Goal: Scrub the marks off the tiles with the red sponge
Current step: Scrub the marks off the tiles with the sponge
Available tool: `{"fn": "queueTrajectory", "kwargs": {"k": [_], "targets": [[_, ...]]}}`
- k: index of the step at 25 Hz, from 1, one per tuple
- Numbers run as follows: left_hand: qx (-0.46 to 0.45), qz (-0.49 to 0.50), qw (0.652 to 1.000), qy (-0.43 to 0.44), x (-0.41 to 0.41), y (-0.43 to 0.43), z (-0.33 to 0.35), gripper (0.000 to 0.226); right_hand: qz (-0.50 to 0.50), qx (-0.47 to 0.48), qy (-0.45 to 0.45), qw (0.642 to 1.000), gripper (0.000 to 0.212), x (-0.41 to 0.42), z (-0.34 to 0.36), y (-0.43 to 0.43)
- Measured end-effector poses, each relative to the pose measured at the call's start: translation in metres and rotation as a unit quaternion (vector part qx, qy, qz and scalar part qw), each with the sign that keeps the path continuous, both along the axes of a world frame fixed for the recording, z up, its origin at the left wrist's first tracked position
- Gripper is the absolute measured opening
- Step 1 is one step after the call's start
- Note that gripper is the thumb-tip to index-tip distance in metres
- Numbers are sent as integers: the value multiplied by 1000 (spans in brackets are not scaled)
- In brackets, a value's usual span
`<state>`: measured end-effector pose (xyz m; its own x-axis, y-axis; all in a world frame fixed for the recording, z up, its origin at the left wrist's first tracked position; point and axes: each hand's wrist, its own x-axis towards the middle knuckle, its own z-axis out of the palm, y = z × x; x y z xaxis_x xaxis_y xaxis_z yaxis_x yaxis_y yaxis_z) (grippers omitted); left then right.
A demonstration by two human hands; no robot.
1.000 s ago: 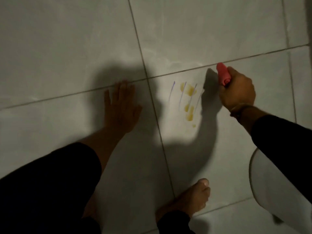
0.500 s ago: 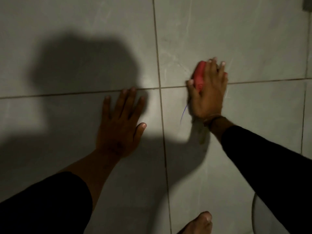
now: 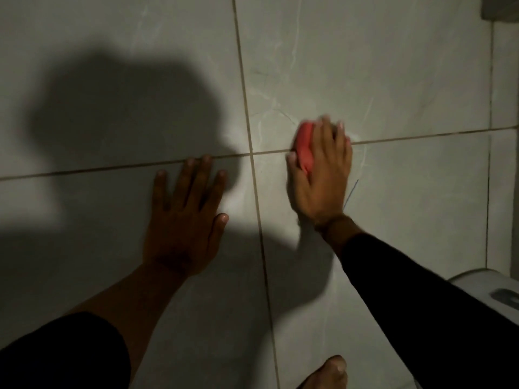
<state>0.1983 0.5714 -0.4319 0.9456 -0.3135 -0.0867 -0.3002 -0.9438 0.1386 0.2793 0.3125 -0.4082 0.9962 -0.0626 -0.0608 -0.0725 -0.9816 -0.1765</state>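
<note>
Grey tiles (image 3: 393, 66) bear the flat, splayed left hand (image 3: 182, 220); right hand (image 3: 320, 181) fingers clamp the red sponge (image 3: 304, 144).

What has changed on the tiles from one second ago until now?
The right hand brought the red sponge down from beside the marks and now presses it flat on them. The yellow spots no longer show; one thin blue line shows beside the hand. The left hand stays flat on the tile, and the sponge stays gripped.
</note>
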Motion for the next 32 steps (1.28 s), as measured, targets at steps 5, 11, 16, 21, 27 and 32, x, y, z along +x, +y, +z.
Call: {"fn": "queueTrajectory", "kwargs": {"k": [5,11,16,21,27,32], "targets": [[-10,8,1000,4,-2,3,3,75,180,-22,54,982,73,-120,-4,37],[-1,1,1000,-4,0,0,2,75,-112,10,-7,994,76,26,5,-77],[2,2,1000,-1,0,2,1,75,59,-14,58,996,75,-120,-3,24],[3,0,1000,3,0,2,2,75,-103,37,99,989,76,-126,18,-48],[3,4,1000,4,-1,0,1,76,-112,-7,11,994,77,-64,-8,-37],[0,4,1000,13,-1,0,3,76,-62,-25,101,993,74,-277,11,3]]}}
